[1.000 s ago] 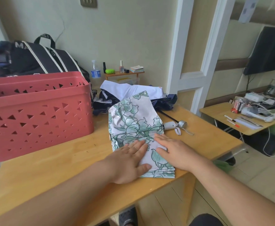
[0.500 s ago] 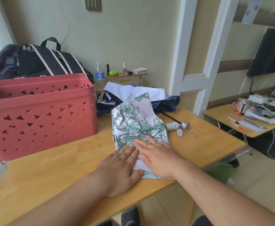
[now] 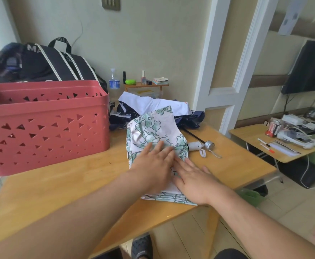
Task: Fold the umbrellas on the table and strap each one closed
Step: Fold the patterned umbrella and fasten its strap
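Note:
A white umbrella with a green floral print [image 3: 153,128] lies flattened on the wooden table [image 3: 59,187], its pleats stacked toward the near edge. My left hand [image 3: 153,165] presses flat on the middle of the canopy, fingers straight. My right hand [image 3: 194,178] lies flat beside it on the lower right of the fabric. The white handle with a silver cap [image 3: 199,146] and wrist strap sticks out to the right. Behind it lies a dark navy and white umbrella [image 3: 149,107] in a loose heap.
A large red perforated basket [image 3: 46,126] stands on the table's left. Behind it is a black bag [image 3: 40,62]. Small bottles sit on a little shelf [image 3: 145,84] by the wall. A second low table [image 3: 276,144] with clutter stands at the right.
My left hand has slid up the canopy, away from me, smoothing the fabric. My right hand has shifted slightly right and toward me. The camera view has moved a little.

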Demonstrator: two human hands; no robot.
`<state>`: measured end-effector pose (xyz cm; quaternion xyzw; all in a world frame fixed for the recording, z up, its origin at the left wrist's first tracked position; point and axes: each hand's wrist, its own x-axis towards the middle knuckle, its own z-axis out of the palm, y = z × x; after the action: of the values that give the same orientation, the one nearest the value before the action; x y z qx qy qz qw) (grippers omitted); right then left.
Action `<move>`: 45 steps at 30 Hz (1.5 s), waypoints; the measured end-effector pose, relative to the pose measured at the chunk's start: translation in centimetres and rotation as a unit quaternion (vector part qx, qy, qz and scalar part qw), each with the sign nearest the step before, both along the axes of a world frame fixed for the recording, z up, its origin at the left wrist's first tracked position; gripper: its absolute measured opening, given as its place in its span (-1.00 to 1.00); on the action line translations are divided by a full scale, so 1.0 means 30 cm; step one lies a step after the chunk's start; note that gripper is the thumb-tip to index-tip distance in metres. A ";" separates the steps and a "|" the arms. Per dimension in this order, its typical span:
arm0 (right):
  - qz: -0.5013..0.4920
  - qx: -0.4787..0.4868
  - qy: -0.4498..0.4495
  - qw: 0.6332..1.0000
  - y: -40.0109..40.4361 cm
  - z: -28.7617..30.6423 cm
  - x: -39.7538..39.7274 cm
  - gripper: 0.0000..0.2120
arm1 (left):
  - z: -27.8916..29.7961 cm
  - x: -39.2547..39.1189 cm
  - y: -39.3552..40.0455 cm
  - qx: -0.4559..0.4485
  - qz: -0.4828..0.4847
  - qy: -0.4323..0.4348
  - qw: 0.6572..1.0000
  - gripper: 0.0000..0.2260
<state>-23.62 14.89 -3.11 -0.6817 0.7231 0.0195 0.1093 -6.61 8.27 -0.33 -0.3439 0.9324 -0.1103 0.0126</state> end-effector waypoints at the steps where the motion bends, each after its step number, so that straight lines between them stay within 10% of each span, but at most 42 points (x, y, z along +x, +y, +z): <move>1: 0.000 0.008 0.006 1.000 0.002 -0.001 0.001 -0.38 | -0.031 0.020 -0.007 0.016 0.015 -0.033 0.999 -0.39; 22: 0.004 -0.064 0.035 0.997 -0.037 0.058 0.103 -0.40 | -0.064 0.302 -0.080 0.084 0.063 -0.102 0.989 -0.29; 29: -0.015 -0.020 -0.011 1.000 -0.026 -0.023 0.078 -0.40 | -0.069 0.320 -0.144 0.104 0.018 0.075 0.992 -0.38; 32: -0.017 -0.027 -0.004 0.999 -0.028 -0.028 0.083 -0.40 | -0.031 0.285 -0.195 0.159 0.053 0.313 0.935 -0.60; 36: -0.015 -0.032 -0.007 0.999 -0.026 -0.032 0.082 -0.40 | 0.033 0.197 -0.280 0.204 0.212 0.569 0.768 -0.71; 45: -0.014 -0.034 -0.009 0.999 -0.027 -0.033 0.082 -0.40 | 0.153 0.107 -0.371 0.339 0.212 0.704 0.587 -0.42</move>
<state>-21.17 14.07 -4.08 -0.6748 0.7320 -0.0124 0.0928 -3.41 -2.84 4.27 -0.4725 0.5206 0.4966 -0.5091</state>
